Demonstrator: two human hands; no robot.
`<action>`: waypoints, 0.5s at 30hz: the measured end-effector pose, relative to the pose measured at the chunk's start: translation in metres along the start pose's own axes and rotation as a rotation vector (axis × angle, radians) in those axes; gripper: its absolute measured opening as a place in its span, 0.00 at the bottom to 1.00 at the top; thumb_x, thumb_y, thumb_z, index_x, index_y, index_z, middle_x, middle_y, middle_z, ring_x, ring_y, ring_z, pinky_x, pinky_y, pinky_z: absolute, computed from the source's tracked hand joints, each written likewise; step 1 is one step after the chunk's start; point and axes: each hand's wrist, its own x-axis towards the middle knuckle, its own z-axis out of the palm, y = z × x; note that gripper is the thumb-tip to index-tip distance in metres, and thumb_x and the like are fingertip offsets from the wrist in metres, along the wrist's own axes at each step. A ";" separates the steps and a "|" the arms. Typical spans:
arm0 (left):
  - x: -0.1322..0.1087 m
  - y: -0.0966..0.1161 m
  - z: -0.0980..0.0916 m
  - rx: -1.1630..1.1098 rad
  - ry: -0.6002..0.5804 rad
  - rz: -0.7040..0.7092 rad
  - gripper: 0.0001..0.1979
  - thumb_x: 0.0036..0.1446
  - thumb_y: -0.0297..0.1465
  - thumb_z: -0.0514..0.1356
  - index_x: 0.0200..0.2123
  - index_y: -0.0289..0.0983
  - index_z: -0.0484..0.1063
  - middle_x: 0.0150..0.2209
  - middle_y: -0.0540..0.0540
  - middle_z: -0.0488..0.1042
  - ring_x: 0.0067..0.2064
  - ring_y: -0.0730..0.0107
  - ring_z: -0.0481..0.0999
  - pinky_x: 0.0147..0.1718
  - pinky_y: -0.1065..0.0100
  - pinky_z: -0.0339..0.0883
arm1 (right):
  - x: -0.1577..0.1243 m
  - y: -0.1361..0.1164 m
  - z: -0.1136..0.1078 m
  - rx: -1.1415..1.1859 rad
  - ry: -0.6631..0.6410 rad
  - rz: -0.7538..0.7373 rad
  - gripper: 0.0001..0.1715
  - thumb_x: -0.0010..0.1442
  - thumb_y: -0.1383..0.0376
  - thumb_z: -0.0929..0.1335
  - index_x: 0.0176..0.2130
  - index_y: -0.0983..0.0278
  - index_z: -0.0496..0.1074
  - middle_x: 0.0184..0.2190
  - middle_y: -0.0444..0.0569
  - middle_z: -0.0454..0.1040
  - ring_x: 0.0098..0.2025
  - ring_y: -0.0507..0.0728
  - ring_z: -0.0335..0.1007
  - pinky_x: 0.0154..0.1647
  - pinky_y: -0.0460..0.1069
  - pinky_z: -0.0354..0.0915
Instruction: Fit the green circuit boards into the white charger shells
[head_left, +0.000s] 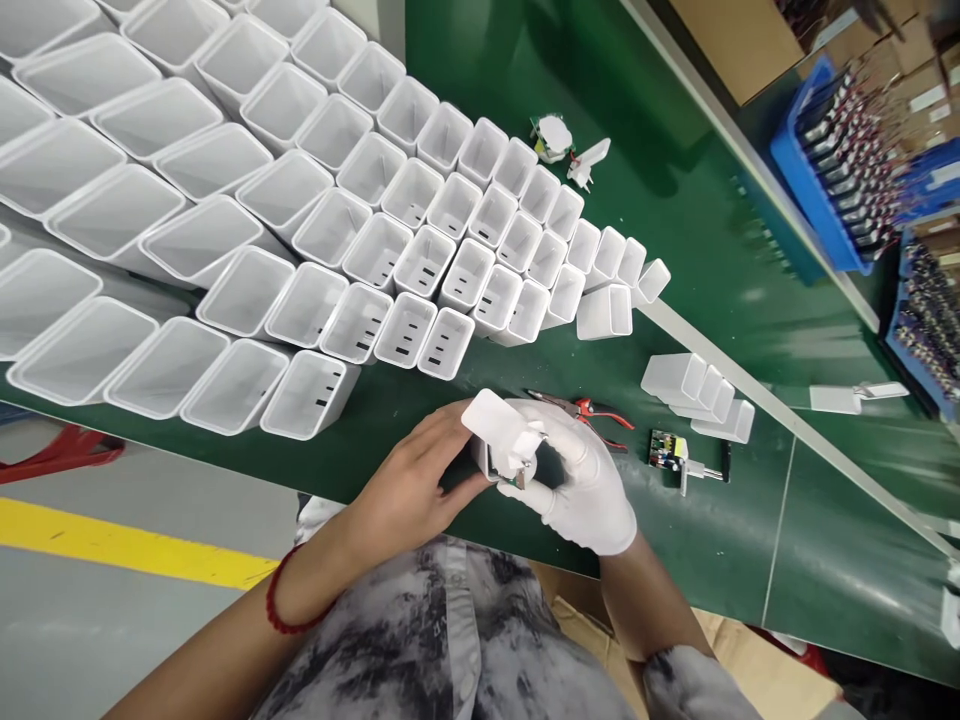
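My bare left hand (409, 480) and my white-gloved right hand (581, 480) meet over the near edge of the green table (720, 540). Between them they hold a white plastic charger part (501, 432) with metal prongs, tilted. The left fingers curl around its lower left side. The gloved fingers wrap its right side and pinch near the prongs. Just right of the gloved hand lie red-handled cutters (592, 410) and a small circuit board with a plug (675, 455).
Many open white plastic shells (360, 240) stand packed in rows across the table's left and middle. Several more shells (697, 390) lie on their sides at the right. Blue bins of wired parts (847, 170) sit far right. A loose board and plug piece (570, 150) lie at the back.
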 end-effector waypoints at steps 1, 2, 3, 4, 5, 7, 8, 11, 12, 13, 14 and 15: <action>0.000 0.000 0.000 -0.001 0.003 -0.002 0.20 0.62 0.30 0.60 0.57 0.36 0.66 0.56 0.37 0.74 0.60 0.54 0.72 0.55 0.58 0.72 | 0.001 -0.001 0.000 -0.017 0.005 -0.011 0.40 0.55 0.68 0.74 0.62 0.49 0.60 0.55 0.52 0.73 0.56 0.63 0.71 0.56 0.61 0.67; 0.000 0.000 0.000 -0.001 0.005 -0.001 0.20 0.62 0.30 0.60 0.58 0.37 0.66 0.56 0.37 0.74 0.60 0.54 0.72 0.55 0.57 0.72 | 0.002 -0.002 0.000 -0.029 0.006 -0.015 0.41 0.55 0.68 0.74 0.63 0.49 0.59 0.56 0.52 0.73 0.56 0.63 0.71 0.56 0.60 0.66; 0.000 0.000 0.000 0.000 0.006 0.000 0.21 0.62 0.30 0.60 0.58 0.37 0.66 0.56 0.37 0.74 0.59 0.53 0.73 0.55 0.56 0.72 | 0.003 -0.004 0.000 -0.037 0.003 -0.010 0.41 0.56 0.68 0.74 0.63 0.48 0.59 0.56 0.51 0.73 0.56 0.63 0.71 0.57 0.60 0.66; 0.000 0.000 0.000 0.001 0.004 0.002 0.21 0.62 0.30 0.60 0.58 0.37 0.66 0.55 0.37 0.75 0.59 0.53 0.73 0.55 0.56 0.72 | 0.003 -0.006 0.000 -0.038 -0.008 0.000 0.41 0.56 0.69 0.73 0.63 0.49 0.59 0.56 0.51 0.72 0.56 0.62 0.71 0.58 0.59 0.66; -0.001 -0.001 0.000 0.001 0.003 0.001 0.20 0.63 0.31 0.60 0.58 0.37 0.66 0.54 0.37 0.75 0.59 0.53 0.73 0.55 0.56 0.72 | 0.004 -0.008 0.000 -0.036 -0.027 0.014 0.41 0.57 0.70 0.73 0.64 0.49 0.59 0.57 0.50 0.72 0.57 0.62 0.70 0.59 0.59 0.65; -0.001 -0.001 0.001 -0.006 0.004 -0.002 0.19 0.63 0.31 0.59 0.57 0.37 0.66 0.51 0.39 0.77 0.57 0.54 0.74 0.55 0.56 0.72 | 0.002 -0.010 -0.001 -0.014 -0.077 0.045 0.41 0.57 0.68 0.73 0.65 0.50 0.59 0.60 0.50 0.69 0.60 0.62 0.67 0.62 0.60 0.62; -0.001 -0.002 0.001 -0.011 0.006 -0.003 0.18 0.63 0.31 0.60 0.56 0.37 0.66 0.50 0.39 0.77 0.57 0.55 0.75 0.55 0.57 0.72 | 0.000 -0.010 0.000 0.012 -0.088 0.063 0.43 0.57 0.66 0.74 0.66 0.51 0.58 0.62 0.51 0.66 0.63 0.63 0.64 0.64 0.62 0.60; -0.001 -0.002 0.002 -0.019 0.016 0.013 0.16 0.62 0.30 0.61 0.53 0.37 0.67 0.49 0.40 0.78 0.56 0.57 0.75 0.54 0.59 0.72 | -0.011 -0.007 0.004 0.174 -0.032 0.172 0.47 0.56 0.56 0.75 0.68 0.50 0.54 0.68 0.51 0.57 0.68 0.66 0.56 0.67 0.65 0.56; -0.001 -0.002 0.002 -0.018 0.021 0.019 0.16 0.62 0.30 0.61 0.53 0.36 0.68 0.50 0.40 0.78 0.56 0.57 0.75 0.54 0.60 0.72 | -0.014 -0.006 0.007 0.240 0.004 0.222 0.45 0.58 0.55 0.74 0.68 0.50 0.54 0.69 0.50 0.57 0.68 0.66 0.56 0.67 0.66 0.56; 0.000 -0.002 0.002 -0.016 0.028 0.022 0.16 0.62 0.30 0.61 0.52 0.36 0.68 0.50 0.40 0.78 0.56 0.57 0.75 0.53 0.60 0.72 | -0.018 -0.004 0.011 0.298 0.040 0.272 0.42 0.59 0.55 0.73 0.67 0.49 0.56 0.68 0.50 0.58 0.68 0.66 0.56 0.67 0.66 0.56; 0.000 -0.002 0.002 -0.013 0.034 0.025 0.16 0.62 0.30 0.61 0.53 0.36 0.68 0.51 0.39 0.77 0.57 0.57 0.74 0.53 0.61 0.72 | -0.020 -0.003 0.016 0.342 0.076 0.314 0.38 0.60 0.56 0.72 0.66 0.50 0.58 0.67 0.50 0.60 0.67 0.66 0.57 0.67 0.66 0.57; 0.000 -0.002 0.002 -0.010 0.038 0.026 0.17 0.62 0.30 0.61 0.54 0.36 0.67 0.52 0.38 0.77 0.58 0.57 0.74 0.54 0.61 0.72 | -0.022 -0.002 0.022 0.371 0.111 0.349 0.36 0.61 0.57 0.71 0.65 0.51 0.61 0.66 0.50 0.62 0.67 0.65 0.58 0.67 0.65 0.57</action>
